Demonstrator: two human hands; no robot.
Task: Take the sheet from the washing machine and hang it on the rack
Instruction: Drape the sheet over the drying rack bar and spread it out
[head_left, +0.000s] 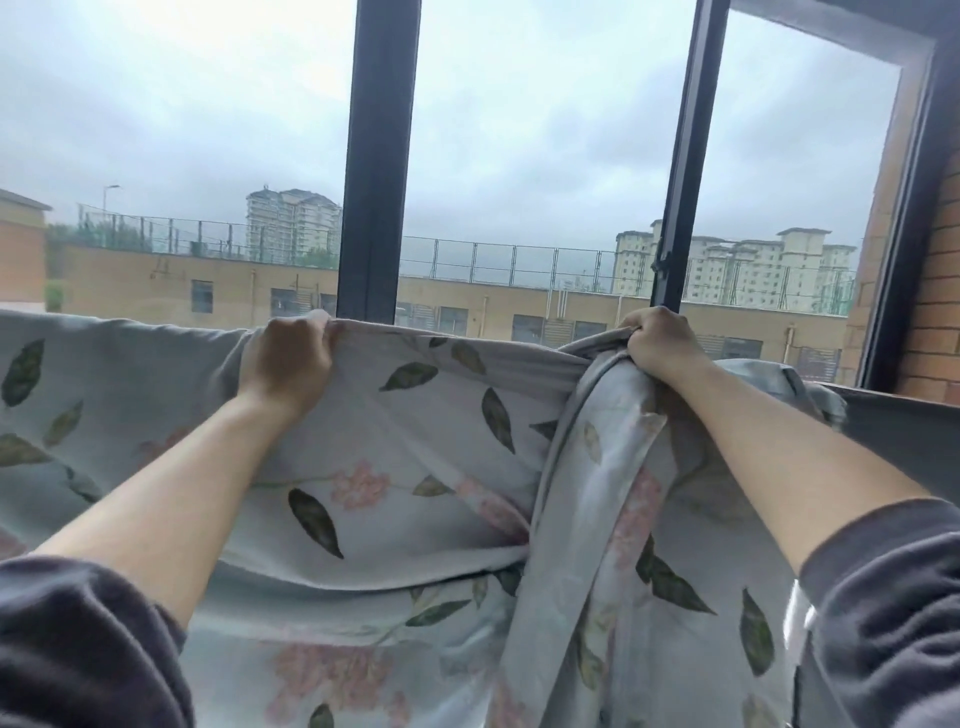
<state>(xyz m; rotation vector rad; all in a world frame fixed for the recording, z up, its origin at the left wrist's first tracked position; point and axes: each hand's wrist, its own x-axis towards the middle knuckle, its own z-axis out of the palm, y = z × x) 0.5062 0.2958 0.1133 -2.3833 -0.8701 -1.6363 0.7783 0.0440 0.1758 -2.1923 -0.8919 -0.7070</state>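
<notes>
Left of the fingers: a pale grey-blue cotton sheet printed with green leaves and pink flowers (415, 441) lies spread flat. Its top edge runs level from side to side. Whatever rail bears it is hidden under the cloth.
Left hand: the left hand (285, 358) is knuckles up, with its fingers curled over the top edge and gripping a fold of the sheet.
Between the hands: the edge stretches from one set of fingers to the other, long axis side to side. Below it the cloth sags in a deep fold.
Right hand: the right hand (660, 340) is clenched round a thick gathered bunch of the sheet. The bunch hangs straight down under the fingers like a loose rope.
Right of the fingers: a crumpled part of the sheet lies just past the right hand, and a red-brown brick wall (935, 312) stands near.
Beyond the fingers: the upright bars of a black metal window frame (376, 156) stand close behind both hands, with grey sky beyond.
Coming move, as a judgement: the unspread bunch is in the right hand, so it probably has to be drawn rightward along the edge. The wall leaves little room there.
</notes>
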